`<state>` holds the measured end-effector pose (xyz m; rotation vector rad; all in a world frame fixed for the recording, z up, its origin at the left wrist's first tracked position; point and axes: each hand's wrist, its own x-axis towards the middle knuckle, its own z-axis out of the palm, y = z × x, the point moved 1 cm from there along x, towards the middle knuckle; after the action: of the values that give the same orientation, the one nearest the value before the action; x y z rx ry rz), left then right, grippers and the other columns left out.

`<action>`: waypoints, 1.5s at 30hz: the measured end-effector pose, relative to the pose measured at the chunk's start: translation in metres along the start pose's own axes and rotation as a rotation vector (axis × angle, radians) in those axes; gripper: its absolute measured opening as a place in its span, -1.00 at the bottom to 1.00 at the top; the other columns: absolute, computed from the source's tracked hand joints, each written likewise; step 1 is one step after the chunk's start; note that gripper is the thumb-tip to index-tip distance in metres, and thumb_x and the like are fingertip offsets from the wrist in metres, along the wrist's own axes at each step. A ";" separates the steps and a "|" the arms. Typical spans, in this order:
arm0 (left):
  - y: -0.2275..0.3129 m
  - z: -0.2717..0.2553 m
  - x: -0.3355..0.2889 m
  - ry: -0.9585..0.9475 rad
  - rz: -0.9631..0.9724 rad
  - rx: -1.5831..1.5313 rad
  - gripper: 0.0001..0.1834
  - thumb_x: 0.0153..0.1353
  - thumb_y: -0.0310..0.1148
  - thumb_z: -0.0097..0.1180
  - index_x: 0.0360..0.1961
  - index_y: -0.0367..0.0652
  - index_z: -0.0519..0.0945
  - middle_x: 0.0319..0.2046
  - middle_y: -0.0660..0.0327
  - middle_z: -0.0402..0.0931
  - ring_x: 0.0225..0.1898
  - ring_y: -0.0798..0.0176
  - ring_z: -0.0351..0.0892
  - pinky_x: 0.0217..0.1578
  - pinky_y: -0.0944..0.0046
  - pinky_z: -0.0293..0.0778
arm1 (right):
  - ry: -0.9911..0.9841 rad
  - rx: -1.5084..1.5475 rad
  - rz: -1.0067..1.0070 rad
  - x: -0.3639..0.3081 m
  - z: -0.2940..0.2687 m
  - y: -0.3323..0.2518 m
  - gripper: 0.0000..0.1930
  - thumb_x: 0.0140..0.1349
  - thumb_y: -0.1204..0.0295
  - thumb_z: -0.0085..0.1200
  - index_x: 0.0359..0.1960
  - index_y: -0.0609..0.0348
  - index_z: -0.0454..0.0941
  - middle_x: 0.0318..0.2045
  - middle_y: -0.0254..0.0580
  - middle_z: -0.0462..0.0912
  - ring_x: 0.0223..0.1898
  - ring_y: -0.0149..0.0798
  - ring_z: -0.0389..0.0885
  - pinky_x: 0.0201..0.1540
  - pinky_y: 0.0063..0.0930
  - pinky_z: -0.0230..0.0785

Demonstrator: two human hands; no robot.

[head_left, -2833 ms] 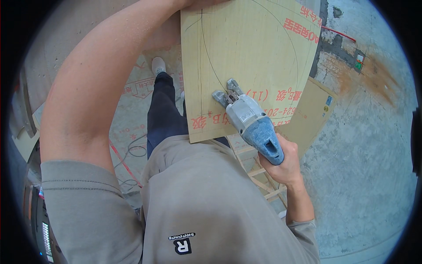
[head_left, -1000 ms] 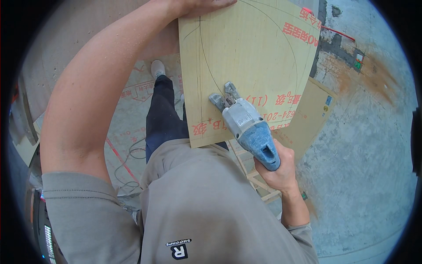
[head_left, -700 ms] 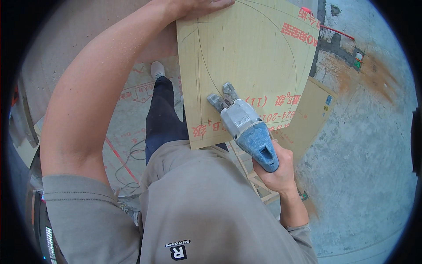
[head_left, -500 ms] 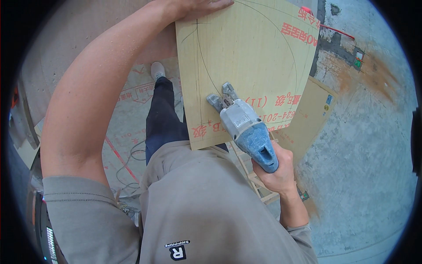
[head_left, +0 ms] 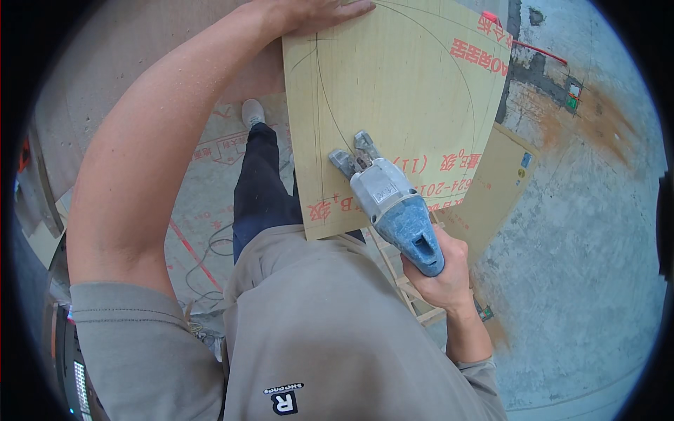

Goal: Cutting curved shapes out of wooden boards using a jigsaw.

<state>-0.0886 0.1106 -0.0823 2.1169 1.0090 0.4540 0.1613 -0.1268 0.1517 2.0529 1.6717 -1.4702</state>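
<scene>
My right hand [head_left: 449, 270] is closed round the rear handle of a jigsaw [head_left: 400, 210] with a blue body and a silver-grey front. The jigsaw's forked metal shoe rests on a pale plywood board [head_left: 400, 91], beside a curved pencil line. Red print and a large pencilled arc mark the board. At the board's far left corner, my left hand [head_left: 319, 15] lies on its surface with fingers stretched out, partly cut off by the picture's upper edge. The jigsaw's blade is hard to make out.
Beneath the board's right side leans another tan panel [head_left: 484, 196]. A wooden ladder-like frame [head_left: 404, 284] stands below the jigsaw. A cable [head_left: 214, 256] loops over the covered floor at left, near my shoe [head_left: 253, 112]. A brownish sheet [head_left: 140, 49] spans the far left.
The board and my left hand have shifted very slightly to the right. The jigsaw stays almost in the same place in my right hand.
</scene>
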 end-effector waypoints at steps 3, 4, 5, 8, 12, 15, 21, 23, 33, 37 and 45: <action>0.022 0.005 0.013 -0.039 -0.212 0.457 -0.29 0.40 0.15 -0.02 0.43 -0.04 0.39 0.55 0.20 0.18 0.60 0.15 0.06 0.51 -0.37 -0.17 | 0.004 -0.005 -0.002 0.000 0.001 0.000 -0.81 0.01 0.63 0.28 -0.31 0.26 0.58 -0.49 -0.10 0.61 -0.49 -0.13 0.59 -0.29 -0.38 0.44; 0.023 0.004 0.012 -0.039 -0.213 0.457 -0.29 0.40 0.15 -0.02 0.43 -0.04 0.39 0.55 0.20 0.18 0.60 0.15 0.06 0.51 -0.37 -0.17 | 0.004 -0.001 0.000 0.001 0.001 -0.001 -0.81 0.01 0.62 0.28 -0.31 0.26 0.58 -0.49 -0.10 0.61 -0.49 -0.13 0.59 -0.30 -0.38 0.44; 0.024 0.003 0.012 -0.042 -0.211 0.450 -0.29 0.40 0.15 -0.02 0.43 -0.04 0.39 0.55 0.20 0.18 0.60 0.15 0.06 0.51 -0.37 -0.17 | 0.006 0.003 0.001 0.001 0.001 -0.002 -0.81 0.01 0.62 0.28 -0.31 0.26 0.58 -0.49 -0.10 0.60 -0.49 -0.13 0.59 -0.30 -0.38 0.44; 0.022 0.006 0.011 -0.029 -0.199 0.450 -0.29 0.40 0.15 -0.03 0.43 -0.04 0.39 0.55 0.20 0.18 0.59 0.15 0.06 0.51 -0.37 -0.16 | 0.000 -0.017 -0.031 0.001 0.001 0.002 -0.81 0.01 0.62 0.28 -0.31 0.27 0.58 -0.49 -0.10 0.60 -0.50 -0.14 0.59 -0.31 -0.38 0.44; 0.026 0.005 0.010 -0.045 -0.210 0.460 -0.29 0.41 0.15 -0.03 0.43 -0.04 0.39 0.55 0.20 0.17 0.59 0.15 0.06 0.51 -0.37 -0.13 | -0.010 -0.007 -0.014 0.001 0.002 0.003 -0.80 0.00 0.62 0.28 -0.30 0.27 0.58 -0.49 -0.10 0.60 -0.49 -0.13 0.59 -0.31 -0.38 0.44; 0.026 0.005 0.009 -0.031 -0.208 0.465 -0.30 0.41 0.14 -0.03 0.44 -0.04 0.38 0.55 0.20 0.17 0.59 0.15 0.06 0.50 -0.37 -0.11 | -0.006 0.011 -0.009 0.001 0.002 0.001 -0.80 0.00 0.62 0.28 -0.31 0.27 0.58 -0.48 -0.09 0.61 -0.49 -0.13 0.59 -0.31 -0.38 0.44; 0.030 -0.001 0.010 -0.080 -0.216 0.437 -0.31 0.43 0.12 -0.05 0.45 -0.04 0.36 0.55 0.19 0.15 0.60 0.13 0.03 0.51 -0.40 -0.16 | -0.004 0.000 -0.011 0.002 0.002 0.000 -0.80 -0.01 0.63 0.28 -0.31 0.27 0.58 -0.48 -0.09 0.61 -0.48 -0.12 0.61 -0.30 -0.37 0.45; 0.018 -0.006 -0.003 -0.047 -0.096 0.213 -0.32 0.44 0.11 -0.06 0.44 -0.05 0.36 0.56 0.17 0.15 0.61 0.09 0.02 0.52 -0.38 -0.14 | -0.007 0.014 0.008 0.003 0.002 -0.002 -0.80 0.00 0.63 0.27 -0.30 0.27 0.59 -0.46 -0.09 0.62 -0.47 -0.12 0.62 -0.29 -0.37 0.46; -0.002 0.012 0.024 -0.071 0.087 0.444 -0.29 0.51 0.04 -0.12 0.40 -0.35 0.29 0.56 -0.07 0.08 0.62 -0.09 -0.08 0.58 -0.05 -0.01 | 0.002 0.017 0.014 0.003 0.006 -0.001 -0.80 0.01 0.62 0.26 -0.28 0.27 0.61 -0.46 -0.07 0.65 -0.46 -0.16 0.64 -0.26 -0.39 0.48; 0.010 -0.001 0.024 -0.151 0.061 0.434 -0.30 0.52 0.05 -0.14 0.41 -0.33 0.28 0.57 -0.04 0.06 0.63 -0.05 -0.10 0.58 -0.06 -0.01 | 0.004 0.024 0.025 0.002 0.006 -0.005 -0.80 0.02 0.62 0.26 -0.27 0.27 0.61 -0.46 -0.08 0.65 -0.46 -0.17 0.63 -0.27 -0.39 0.48; 0.029 -0.001 -0.015 -0.219 -0.113 0.492 -0.33 0.52 0.05 -0.14 0.39 -0.29 0.31 0.58 0.03 0.06 0.65 0.02 -0.17 0.58 -0.27 -0.45 | -0.054 -0.080 -0.020 -0.007 0.004 0.016 -0.80 0.02 0.60 0.26 -0.28 0.27 0.60 -0.46 -0.07 0.62 -0.47 -0.14 0.62 -0.27 -0.38 0.48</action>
<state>-0.0841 0.0872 -0.0601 2.4510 1.1899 -0.0970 0.1722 -0.1400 0.1471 1.9434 1.7066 -1.4271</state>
